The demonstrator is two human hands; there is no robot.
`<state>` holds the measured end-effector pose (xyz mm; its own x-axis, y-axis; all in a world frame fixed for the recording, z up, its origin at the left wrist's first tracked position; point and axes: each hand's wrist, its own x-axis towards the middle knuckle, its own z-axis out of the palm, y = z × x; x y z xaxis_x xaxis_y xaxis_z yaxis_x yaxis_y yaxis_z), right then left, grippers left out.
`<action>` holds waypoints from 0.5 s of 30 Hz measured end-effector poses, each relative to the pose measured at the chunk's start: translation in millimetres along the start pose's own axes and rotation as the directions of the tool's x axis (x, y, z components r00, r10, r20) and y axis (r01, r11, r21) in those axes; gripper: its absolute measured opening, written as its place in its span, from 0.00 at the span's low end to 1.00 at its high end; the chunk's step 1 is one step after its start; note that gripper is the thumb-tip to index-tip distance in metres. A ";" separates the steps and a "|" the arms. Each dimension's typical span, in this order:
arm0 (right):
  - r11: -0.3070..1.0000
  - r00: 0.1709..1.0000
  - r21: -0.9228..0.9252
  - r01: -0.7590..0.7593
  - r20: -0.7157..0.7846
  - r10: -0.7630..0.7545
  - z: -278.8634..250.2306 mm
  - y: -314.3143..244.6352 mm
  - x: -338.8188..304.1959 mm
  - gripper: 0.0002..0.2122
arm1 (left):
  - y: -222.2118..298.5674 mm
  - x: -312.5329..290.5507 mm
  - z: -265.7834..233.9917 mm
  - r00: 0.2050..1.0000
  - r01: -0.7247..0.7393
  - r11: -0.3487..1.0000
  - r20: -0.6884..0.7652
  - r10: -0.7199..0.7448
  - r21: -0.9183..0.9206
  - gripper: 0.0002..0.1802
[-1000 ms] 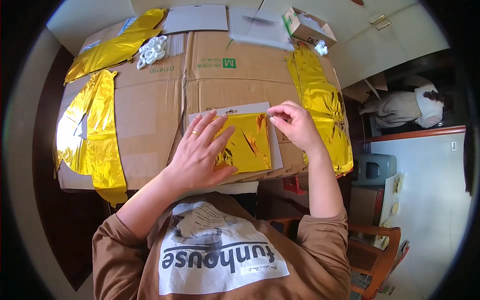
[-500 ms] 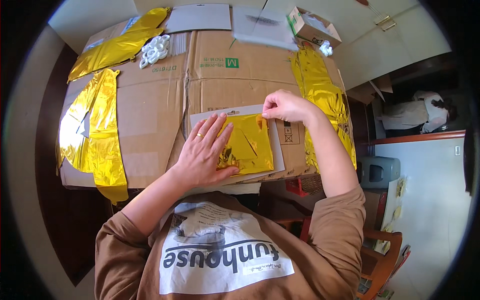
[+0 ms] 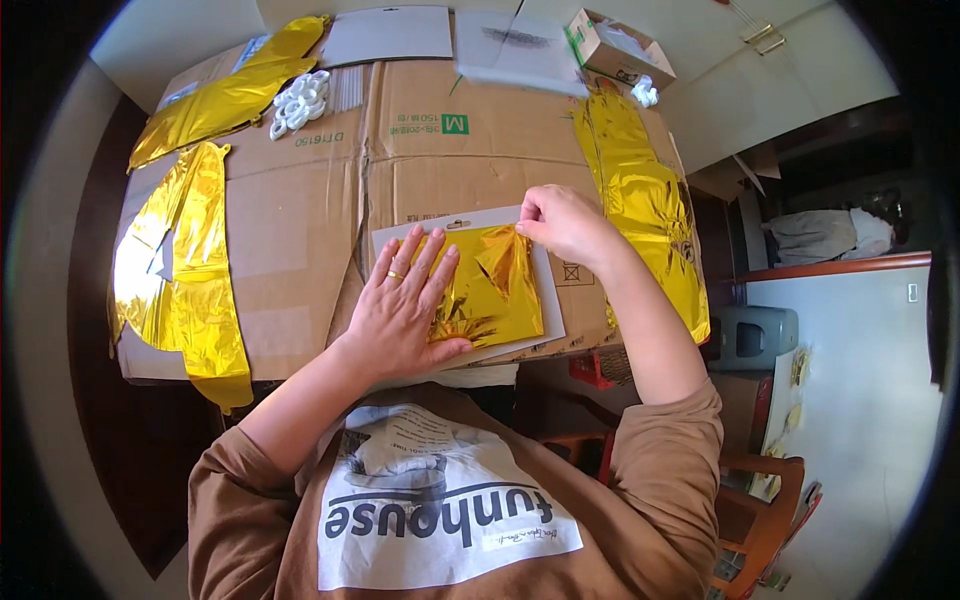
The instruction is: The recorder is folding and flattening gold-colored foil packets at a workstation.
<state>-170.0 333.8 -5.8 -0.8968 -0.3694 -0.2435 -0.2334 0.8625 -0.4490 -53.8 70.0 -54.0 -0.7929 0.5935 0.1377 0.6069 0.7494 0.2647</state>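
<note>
A folded gold foil balloon (image 3: 505, 310) lies on a white card (image 3: 557, 318) with a hang hole at its top edge. My left hand (image 3: 400, 305) rests flat over the foil's left side, fingers stretched out. At the card's upper right, my right hand (image 3: 560, 225) pinches the foil's corner between thumb and fingers. The foil is creased and pulled up toward that pinch. Part of the foil and card is hidden under my left hand.
Flattened cardboard (image 3: 290, 200) covers the table. More gold foil pieces lie at the left (image 3: 205, 265), far left (image 3: 210, 105) and right (image 3: 645, 200). White rings (image 3: 300, 103), white cards (image 3: 387, 35), a clear plastic sheet (image 3: 515, 55) and a small box (image 3: 620, 48) sit along the back.
The foil's upper right corner has been pulled up into deeper creases by my right hand. My left hand stays pressed on the foil. The view has shifted slightly.
</note>
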 end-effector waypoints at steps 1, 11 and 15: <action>1.000 0.999 0.022 0.007 -0.037 -0.007 2.5 2.0 -3.5 0.09 | -0.2 0.1 0.1 1.000 0.000 1.000 -0.002 0.000 0.003 0.59; 0.984 0.999 0.180 -0.020 -0.033 0.026 6.1 14.6 -4.0 0.09 | 15.8 24.0 -19.2 0.992 -0.068 0.998 -0.109 0.066 -0.012 0.57; 0.978 0.998 0.201 -0.055 -0.005 0.057 4.5 15.2 -1.4 0.09 | 15.8 23.0 2.5 0.993 -0.070 0.997 -0.095 0.066 -0.044 0.57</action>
<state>-170.5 345.9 -16.2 -0.9107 -0.3177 -0.2641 -0.1037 0.7946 -0.5983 -62.3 96.3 -49.1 -0.7528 0.6111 0.2445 0.6581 0.6921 0.2965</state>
